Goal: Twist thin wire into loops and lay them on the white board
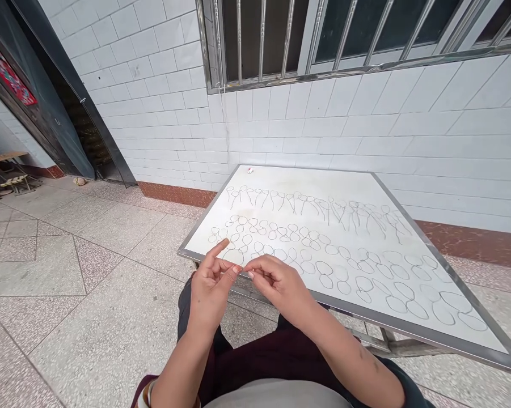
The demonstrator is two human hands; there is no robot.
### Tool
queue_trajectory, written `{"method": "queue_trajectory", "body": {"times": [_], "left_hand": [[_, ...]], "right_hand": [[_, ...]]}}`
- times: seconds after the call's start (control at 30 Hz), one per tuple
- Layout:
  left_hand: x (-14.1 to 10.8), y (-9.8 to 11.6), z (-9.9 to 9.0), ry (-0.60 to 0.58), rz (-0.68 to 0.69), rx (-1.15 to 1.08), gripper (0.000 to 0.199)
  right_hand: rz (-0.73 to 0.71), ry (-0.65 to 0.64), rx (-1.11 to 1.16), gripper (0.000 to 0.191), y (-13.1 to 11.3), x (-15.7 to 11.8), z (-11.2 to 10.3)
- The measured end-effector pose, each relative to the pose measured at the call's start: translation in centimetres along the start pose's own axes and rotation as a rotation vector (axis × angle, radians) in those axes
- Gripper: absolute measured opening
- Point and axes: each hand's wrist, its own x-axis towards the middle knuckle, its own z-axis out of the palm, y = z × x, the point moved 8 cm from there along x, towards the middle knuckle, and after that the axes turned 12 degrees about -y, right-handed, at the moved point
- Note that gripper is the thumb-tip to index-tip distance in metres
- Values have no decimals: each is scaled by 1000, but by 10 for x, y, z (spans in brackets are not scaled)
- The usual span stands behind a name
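My left hand [214,280] and my right hand [279,283] meet above the near edge of a white table [306,178] with a grey metal rim. Thumb and index finger are pinched together on each hand, with the fingertips almost touching. Whatever lies between them is too small to make out. On the table, thin dark loops [324,267] shaped like rings and figure eights lie in several rows. Farther back runs a row of loops with long loose ends [302,198]. A small red and white item [250,170] sits near the far left corner.
A white tiled wall [161,96] with a barred window [323,39] stands behind the table. At the left are a dark doorway [80,124], a round object [79,181] on the floor and a wooden table [4,157]. Part of a person shows at the far left edge.
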Motion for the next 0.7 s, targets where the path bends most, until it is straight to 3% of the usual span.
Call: {"method": "queue_trajectory", "body": {"times": [0.2, 0.47, 0.57, 0.7], "left_hand": [[6, -16, -4, 156, -6, -165, 53], [17, -25, -2, 156, 5, -248, 51], [22, -25, 0, 80, -14, -205, 54], [27, -16, 3, -77, -20, -46, 54]], "right_hand": [[-154, 177, -282, 19, -4, -5, 2], [-304, 300, -522, 24, 2, -13, 15], [-251, 270, -379, 21, 11, -12, 12], [-2, 20, 185, 23, 39, -1, 18]]}}
